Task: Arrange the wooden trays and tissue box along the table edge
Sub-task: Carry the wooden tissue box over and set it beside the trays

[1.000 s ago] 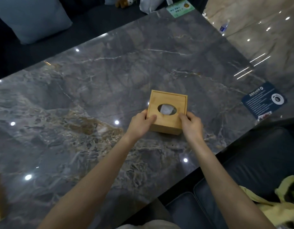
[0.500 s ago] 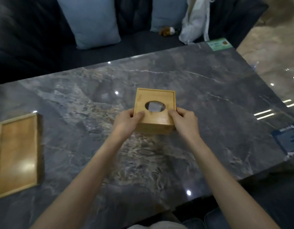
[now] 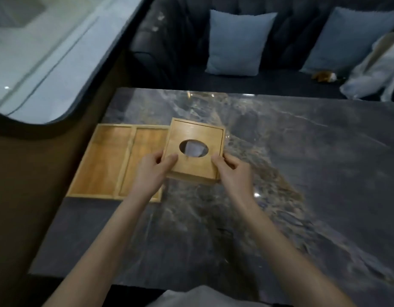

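I hold a square wooden tissue box with an oval hole and a white tissue showing, lifted a little above the marble table. My left hand grips its left near corner and my right hand grips its right near corner. Two flat wooden trays lie side by side by the table's left edge: the left tray and the right tray. The box overlaps the right tray's right edge, and my left hand covers part of that tray.
A dark sofa with two pale blue cushions stands beyond the table's far edge. A white bag and a small plush toy lie on the sofa at right. A brown ledge and a window run along the left.
I have carried the tissue box leftward across the table, and my view has swung left. Both trays are now in full view, with the box right beside them.
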The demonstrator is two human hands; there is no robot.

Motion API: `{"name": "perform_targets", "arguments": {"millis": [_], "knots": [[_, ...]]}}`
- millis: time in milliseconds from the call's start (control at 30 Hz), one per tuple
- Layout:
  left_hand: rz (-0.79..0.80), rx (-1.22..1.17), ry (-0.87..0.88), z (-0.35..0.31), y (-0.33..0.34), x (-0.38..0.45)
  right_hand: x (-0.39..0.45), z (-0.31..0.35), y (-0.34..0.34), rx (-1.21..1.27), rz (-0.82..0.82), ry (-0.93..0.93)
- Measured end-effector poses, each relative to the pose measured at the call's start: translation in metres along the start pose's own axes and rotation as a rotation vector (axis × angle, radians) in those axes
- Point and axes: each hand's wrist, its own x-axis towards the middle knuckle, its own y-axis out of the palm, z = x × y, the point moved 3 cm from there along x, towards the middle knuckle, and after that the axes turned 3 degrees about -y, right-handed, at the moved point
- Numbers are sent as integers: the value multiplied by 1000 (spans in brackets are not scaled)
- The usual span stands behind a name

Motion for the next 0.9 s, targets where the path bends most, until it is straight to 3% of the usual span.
{"name": "perform_targets", "arguments": {"millis": [200, 433, 733, 900], "knots": [[-110, -11, -118, 60, -95, -13, -42, 7, 107, 120, 120, 13], [-152, -124, -282, 134, -176, -38, -89, -2, 203, 59, 258, 35], [-205, -169, -468, 210, -217, -61, -138, -44, 270, 43, 398, 205], [-217, -180, -516, 239, -220, -72, -149, -51, 284, -15, 418, 212]]}}
